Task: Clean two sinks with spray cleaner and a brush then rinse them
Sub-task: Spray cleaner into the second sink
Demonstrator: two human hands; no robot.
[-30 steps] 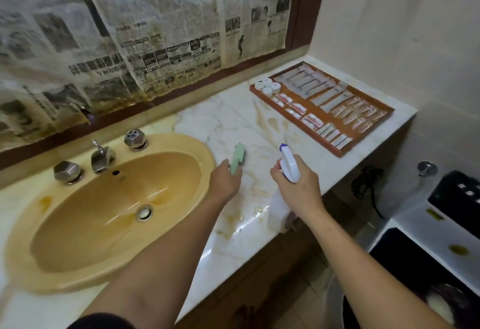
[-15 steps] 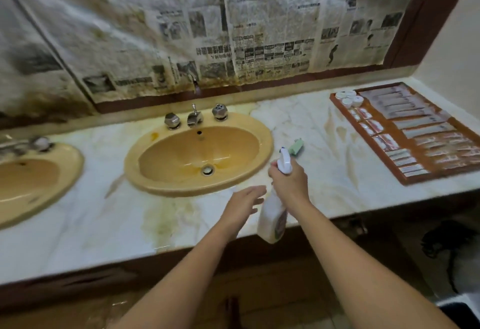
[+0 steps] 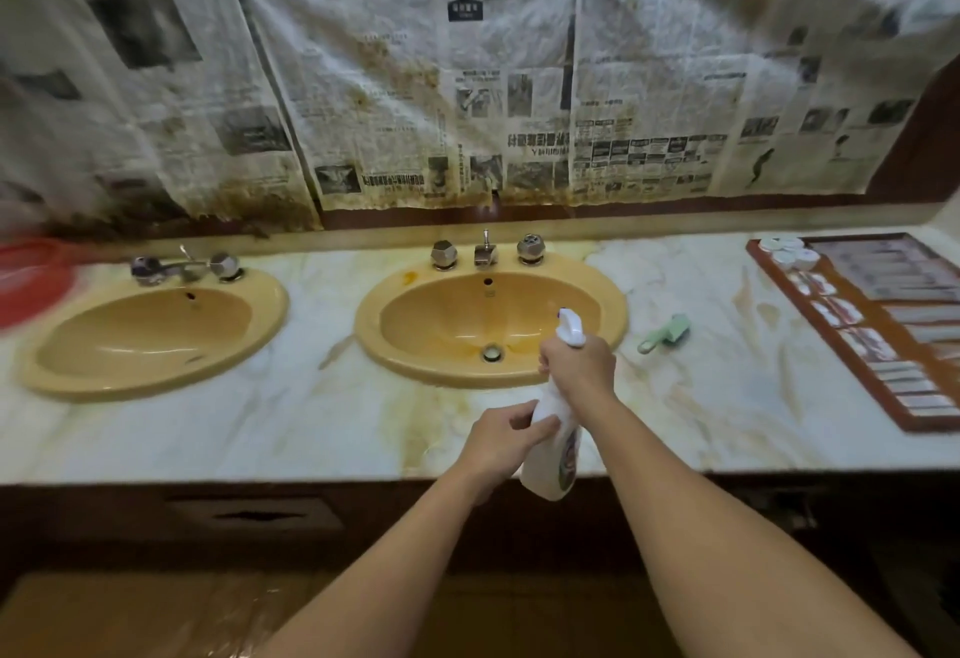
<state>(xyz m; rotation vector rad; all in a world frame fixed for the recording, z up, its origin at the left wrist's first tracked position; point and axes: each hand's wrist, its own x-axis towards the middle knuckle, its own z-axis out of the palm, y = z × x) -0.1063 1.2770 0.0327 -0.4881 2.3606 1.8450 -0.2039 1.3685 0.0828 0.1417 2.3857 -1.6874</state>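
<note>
Newspaper [image 3: 415, 60] covers the wall above a stained marble counter [image 3: 260, 439]. Before the right sink [image 3: 366, 330], the right hand [image 3: 576, 366] and left hand [image 3: 501, 442] both grip the spray bottle [image 3: 550, 465]. The brush [image 3: 665, 335] lies beside that sink. Far left, perhaps a red basin [image 3: 31, 278].

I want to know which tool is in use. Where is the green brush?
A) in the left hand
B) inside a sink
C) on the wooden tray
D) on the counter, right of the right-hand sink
D: the green brush lies on the marble counter right of the right-hand sink, while the left hand and right hand grip the spray bottle.
</note>
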